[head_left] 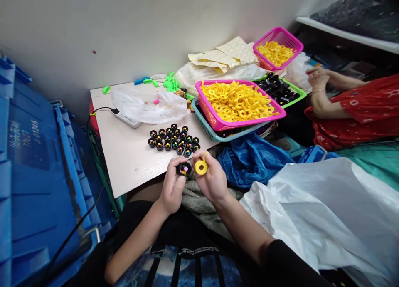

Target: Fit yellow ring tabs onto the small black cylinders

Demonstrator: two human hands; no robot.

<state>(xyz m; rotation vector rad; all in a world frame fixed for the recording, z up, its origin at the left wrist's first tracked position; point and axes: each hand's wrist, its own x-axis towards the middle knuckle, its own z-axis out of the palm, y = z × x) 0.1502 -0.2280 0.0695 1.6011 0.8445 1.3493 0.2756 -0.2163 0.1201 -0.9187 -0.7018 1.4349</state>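
We see the left hand [171, 188] gripping a black cap [183, 169] and the right hand [212, 179] pinching a yellow ring [201, 167], the two just apart, just off the worktop [131, 162] edge. Rows of black caps [173, 140] and a pink basket [218, 124] of rings sit on the worktop.

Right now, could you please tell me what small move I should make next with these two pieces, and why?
Probably bring the yellow ring in your right hand to the black cap in your left hand: they are held close, not touching.
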